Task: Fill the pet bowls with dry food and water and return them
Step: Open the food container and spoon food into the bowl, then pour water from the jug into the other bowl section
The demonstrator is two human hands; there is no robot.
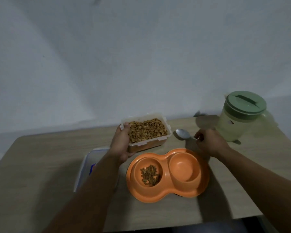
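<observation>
On the surface (pixel 40 165), the spoon (pixel 183 133) lies handle-first toward the right hand (pixel 208 143), fingers seemingly pinching its handle; the left hand (pixel 121 145) grips the food container (pixel 146 130).

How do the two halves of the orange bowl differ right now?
The left half holds a small pile of dry food; the right half holds none and looks dry. The left half lies nearer the open food box, the right nearer the jug. Both are round wells in one orange bowl.

Kibble box (pixel 147 131) behind double bowl (pixel 168 175), spoon (pixel 183 134) right, jug (pixel 240 116) farther right.
</observation>
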